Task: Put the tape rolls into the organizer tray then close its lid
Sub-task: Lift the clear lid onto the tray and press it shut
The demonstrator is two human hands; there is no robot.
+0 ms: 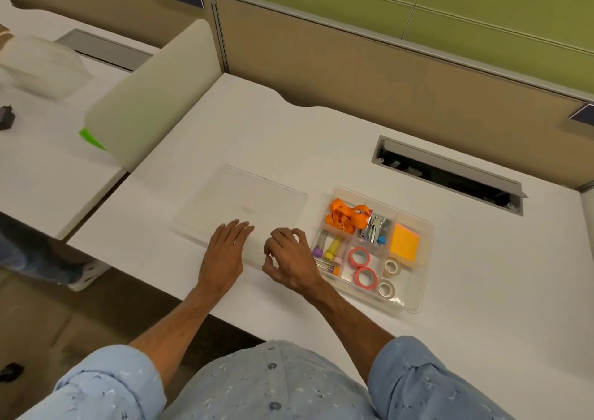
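Note:
A clear organizer tray point(423, 265) stands on the white desk, right of centre. Inside it lie two pink tape rolls point(359, 257) point(365, 277) and two beige tape rolls point(392, 267) point(386, 288). The clear lid point(244, 199) lies flat on the desk to the tray's left. My left hand point(225, 252) rests flat on the lid's near edge, fingers spread. My right hand point(289, 259) is curled at the lid's near right corner, thumb and fingers close together at its edge; whether it grips the lid is unclear.
The tray also holds an orange lanyard point(345, 215), a stapler point(374, 230), orange sticky notes point(404, 242) and markers point(331, 247). A cable hatch point(450, 175) opens in the desk behind. A partition wall runs along the back. Another person's leg point(48, 259) stands at left.

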